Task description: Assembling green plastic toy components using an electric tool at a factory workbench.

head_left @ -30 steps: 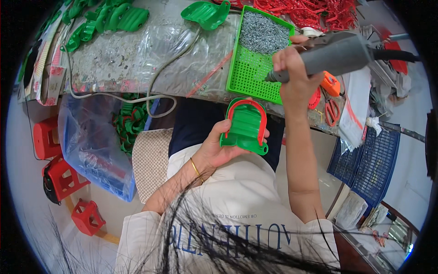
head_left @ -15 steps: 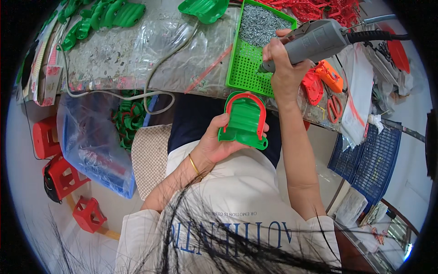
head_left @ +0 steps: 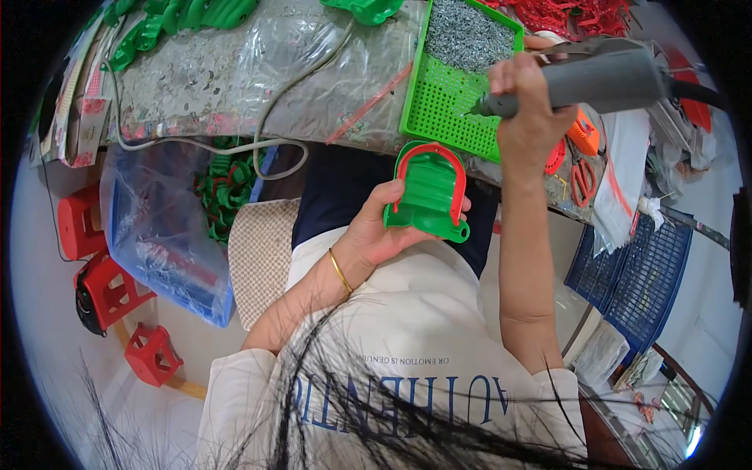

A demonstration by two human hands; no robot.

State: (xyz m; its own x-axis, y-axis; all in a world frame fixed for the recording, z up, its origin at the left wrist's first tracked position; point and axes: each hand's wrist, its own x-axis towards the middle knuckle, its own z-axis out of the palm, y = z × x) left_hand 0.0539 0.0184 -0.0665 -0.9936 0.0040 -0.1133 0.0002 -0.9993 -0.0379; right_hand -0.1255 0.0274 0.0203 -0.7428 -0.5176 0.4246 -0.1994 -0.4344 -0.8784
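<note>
Lowered since a second ago, the right hand [head_left: 526, 110] – clamped on the grey driver [head_left: 595, 78] – tips onto the green tray [head_left: 446, 110]; best kept upright, while the left hand [head_left: 376, 231] grips the green-and-red part [head_left: 427, 192] over the lap.

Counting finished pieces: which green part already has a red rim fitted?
The green part in the left hand; those at the bench's far edge look plain green.

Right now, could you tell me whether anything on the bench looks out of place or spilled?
Nothing stands out. The screws lie heaped inside the green tray, none seen outside it. The left hand holds the green part, and the right hand holds the driver over the tray.
</note>
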